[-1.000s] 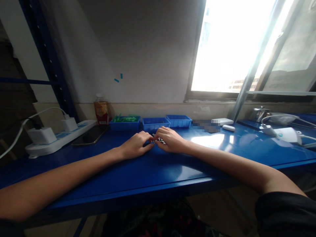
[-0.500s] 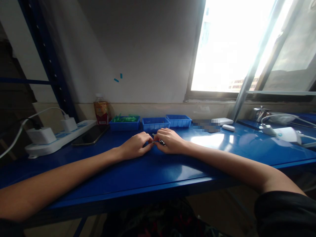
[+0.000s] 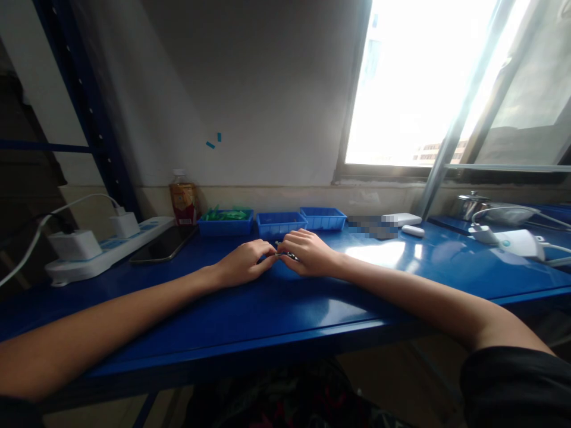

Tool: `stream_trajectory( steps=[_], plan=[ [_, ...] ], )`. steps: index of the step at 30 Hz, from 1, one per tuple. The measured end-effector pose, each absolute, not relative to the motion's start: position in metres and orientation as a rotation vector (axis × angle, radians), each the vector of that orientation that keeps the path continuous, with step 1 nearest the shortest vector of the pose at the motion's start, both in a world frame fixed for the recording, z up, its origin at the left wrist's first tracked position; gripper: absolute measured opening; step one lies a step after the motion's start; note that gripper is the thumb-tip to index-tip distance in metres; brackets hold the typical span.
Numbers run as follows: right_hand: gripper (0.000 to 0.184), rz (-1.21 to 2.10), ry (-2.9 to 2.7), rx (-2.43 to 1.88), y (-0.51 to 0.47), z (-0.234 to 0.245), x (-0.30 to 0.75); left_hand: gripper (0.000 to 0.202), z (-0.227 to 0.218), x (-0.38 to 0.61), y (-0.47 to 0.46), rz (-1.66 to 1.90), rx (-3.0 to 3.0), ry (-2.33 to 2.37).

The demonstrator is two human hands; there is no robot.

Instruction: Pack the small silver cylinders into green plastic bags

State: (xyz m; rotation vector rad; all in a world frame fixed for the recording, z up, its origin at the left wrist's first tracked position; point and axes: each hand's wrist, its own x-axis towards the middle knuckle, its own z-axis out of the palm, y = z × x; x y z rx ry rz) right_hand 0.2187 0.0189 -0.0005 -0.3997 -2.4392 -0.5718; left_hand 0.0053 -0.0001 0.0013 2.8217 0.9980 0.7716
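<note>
Both hands meet over the middle of the blue table [image 3: 276,315], fingertips nearly touching. My right hand [image 3: 312,254] is curled around a small shiny metal piece [image 3: 292,256], most of it hidden by the fingers. My left hand [image 3: 245,261] pinches at the left end of that piece, where a tiny yellowish-green bit shows between the fingertips; its kind is too small to tell. Just behind the hands stand a blue bin [image 3: 282,223] in the middle, a second blue bin [image 3: 323,219] to its right, and a blue bin with green pieces [image 3: 225,222] to its left.
On the left lie a white power strip [image 3: 80,267] with plugged chargers and a dark phone [image 3: 163,245]. A drink bottle [image 3: 184,199] stands by the wall. To the right are a small white case [image 3: 413,230], a metal pot [image 3: 471,205] and a white corded device [image 3: 520,244].
The fingers have shifted slightly around the small metal piece, and a yellowish-green bit now shows at the left fingertips. Arms and bins stay in place.
</note>
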Motion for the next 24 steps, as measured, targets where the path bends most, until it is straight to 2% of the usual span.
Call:
stream_trajectory(
  steps=[4, 7, 11, 18, 24],
  plan=[
    [0.012, -0.582, -2.372, -0.440, 0.022, -0.001, 0.219, 0.021, 0.002, 0.001, 0.006, 0.757, 2.767, 1.157],
    [0.011, -0.561, -2.356, -0.450, 0.024, -0.001, 0.219, 0.026, 0.000, -0.004, 0.010, 0.720, 2.843, 1.215],
    [0.011, -0.557, -2.356, -0.444, 0.024, -0.002, 0.219, 0.028, 0.000, -0.006, 0.010, 0.707, 2.937, 1.146],
    [0.011, -0.547, -2.359, -0.426, 0.023, -0.002, 0.219, 0.017, 0.006, -0.005, 0.004, 0.726, 2.867, 0.955],
    [0.010, -0.555, -2.369, -0.426, 0.021, -0.001, 0.218, 0.024, 0.006, -0.007, 0.003, 0.724, 2.802, 0.926]
  ],
)
